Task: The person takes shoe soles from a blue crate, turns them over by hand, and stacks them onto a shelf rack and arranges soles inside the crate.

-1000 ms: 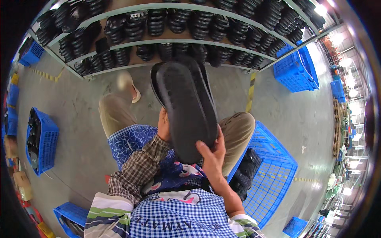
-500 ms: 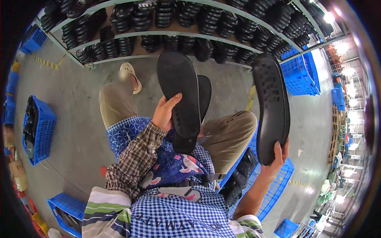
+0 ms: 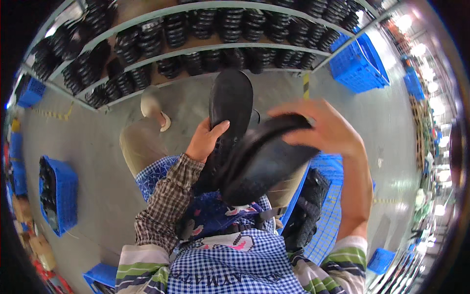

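My left hand (image 3: 204, 141) grips a black shoe sole (image 3: 231, 98) in front of my lap, its thumb lying across the sole's face. Part of another dark sole shows behind it. My right hand (image 3: 325, 128), smeared by motion, has its fingers over the upper end of another black sole (image 3: 274, 166). That sole is tilted, and its lower end overlaps the lower part of the left-hand sole. Whether the two touch I cannot tell. Beneath them lies my blue patterned apron (image 3: 220, 269).
A metal rack (image 3: 196, 51) of stacked black soles stands ahead. Beside my right leg is a blue crate (image 3: 323, 230) with dark soles in it. Other blue crates stand at the left (image 3: 68, 196) and far right (image 3: 360, 68). A beige shoe (image 3: 151, 105) rests on the floor.
My right hand has swung its sole inward from upright at the right to tilted over my lap. The left-hand sole has shifted slightly. The view has turned a little.
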Demonstrator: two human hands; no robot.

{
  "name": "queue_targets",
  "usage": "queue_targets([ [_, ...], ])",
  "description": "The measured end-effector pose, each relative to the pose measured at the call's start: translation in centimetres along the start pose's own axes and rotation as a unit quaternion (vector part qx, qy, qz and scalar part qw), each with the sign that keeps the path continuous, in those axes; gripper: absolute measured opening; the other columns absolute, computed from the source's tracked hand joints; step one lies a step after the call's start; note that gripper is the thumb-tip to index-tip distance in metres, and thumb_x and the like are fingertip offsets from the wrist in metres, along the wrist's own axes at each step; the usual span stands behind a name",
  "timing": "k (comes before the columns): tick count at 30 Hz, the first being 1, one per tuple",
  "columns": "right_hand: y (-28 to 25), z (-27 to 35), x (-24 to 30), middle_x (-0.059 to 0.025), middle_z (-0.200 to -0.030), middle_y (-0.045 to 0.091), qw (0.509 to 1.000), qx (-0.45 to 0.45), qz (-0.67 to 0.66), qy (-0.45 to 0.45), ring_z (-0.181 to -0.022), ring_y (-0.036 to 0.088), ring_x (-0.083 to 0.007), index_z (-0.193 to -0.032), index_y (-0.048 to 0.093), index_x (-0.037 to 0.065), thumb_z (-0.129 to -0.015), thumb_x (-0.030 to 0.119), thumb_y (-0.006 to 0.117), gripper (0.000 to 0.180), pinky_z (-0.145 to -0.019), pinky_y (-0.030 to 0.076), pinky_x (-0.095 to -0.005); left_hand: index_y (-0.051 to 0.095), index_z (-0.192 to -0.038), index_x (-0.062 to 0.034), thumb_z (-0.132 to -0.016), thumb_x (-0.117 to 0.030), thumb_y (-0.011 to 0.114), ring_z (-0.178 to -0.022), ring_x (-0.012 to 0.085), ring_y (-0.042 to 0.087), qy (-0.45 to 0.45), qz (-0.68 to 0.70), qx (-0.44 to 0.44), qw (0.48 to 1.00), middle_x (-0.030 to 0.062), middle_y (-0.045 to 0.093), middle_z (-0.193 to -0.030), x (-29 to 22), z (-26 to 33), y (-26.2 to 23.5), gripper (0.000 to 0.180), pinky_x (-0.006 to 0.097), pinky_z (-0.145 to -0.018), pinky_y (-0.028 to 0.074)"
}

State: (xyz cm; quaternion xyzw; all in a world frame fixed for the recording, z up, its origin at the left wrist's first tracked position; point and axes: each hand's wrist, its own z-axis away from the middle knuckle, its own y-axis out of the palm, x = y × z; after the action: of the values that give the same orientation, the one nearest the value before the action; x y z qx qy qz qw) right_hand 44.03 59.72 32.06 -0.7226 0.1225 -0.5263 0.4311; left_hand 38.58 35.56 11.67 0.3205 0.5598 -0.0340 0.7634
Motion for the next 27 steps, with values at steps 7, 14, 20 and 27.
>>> queue_targets([
  [7,7.3,-8.0,-7.3,-0.0066,-0.105,0.067,0.96,-0.211,-0.141,0.116,-0.094,0.062,-0.0143,-0.108,0.066,0.003,-0.073,0.012,0.078,0.038,-0.087,0.048,-0.0301,0.032,-0.147,-0.0075,-0.1,-0.054,0.035,-0.129,0.0249,0.047,-0.071,0.201,0.004,0.977,0.0125,0.043,-0.145,0.2,0.4,1.6,0.066,0.036,-0.108,0.039],
  [14,18.0,-5.5,-10.7,-0.0042,-0.104,0.064,0.714,-0.522,-0.43,0.18,-0.093,0.059,-0.0101,-0.108,0.064,-0.001,-0.08,0.007,0.074,0.03,-0.084,0.047,-0.0244,0.021,-0.15,-0.0016,-0.098,-0.049,0.044,-0.133,0.0274,0.041,0.003,0.174,0.093,0.98,0.0146,0.035,-0.149,3.2,1.9,-0.9,0.074,0.039,-0.111,0.032],
  [20,21.4,-0.1,-11.5,-0.0136,-0.11,0.064,0.754,-0.455,-0.327,0.343,-0.101,0.062,-0.026,-0.119,0.057,-0.006,-0.081,0.019,0.076,0.049,-0.089,0.048,-0.0335,0.026,-0.147,-0.0008,-0.093,-0.038,0.056,-0.129,0.0245,0.045,-0.031,0.065,0.076,0.995,0.0141,0.042,-0.144,4.5,1.0,0.3,0.073,0.037,-0.109,0.034],
  [27,24.1,7.4,-8.4,-0.0215,-0.114,0.063,0.773,-0.308,-0.41,0.373,-0.103,0.062,-0.0288,-0.121,0.053,-0.01,-0.078,0.036,0.079,0.068,-0.091,0.047,-0.0338,0.033,-0.143,-0.0001,-0.088,-0.032,0.065,-0.123,0.0251,0.05,-0.016,0.099,0.124,0.987,0.0139,0.048,-0.137,5.7,1.0,1.1,0.071,0.037,-0.104,0.04],
])
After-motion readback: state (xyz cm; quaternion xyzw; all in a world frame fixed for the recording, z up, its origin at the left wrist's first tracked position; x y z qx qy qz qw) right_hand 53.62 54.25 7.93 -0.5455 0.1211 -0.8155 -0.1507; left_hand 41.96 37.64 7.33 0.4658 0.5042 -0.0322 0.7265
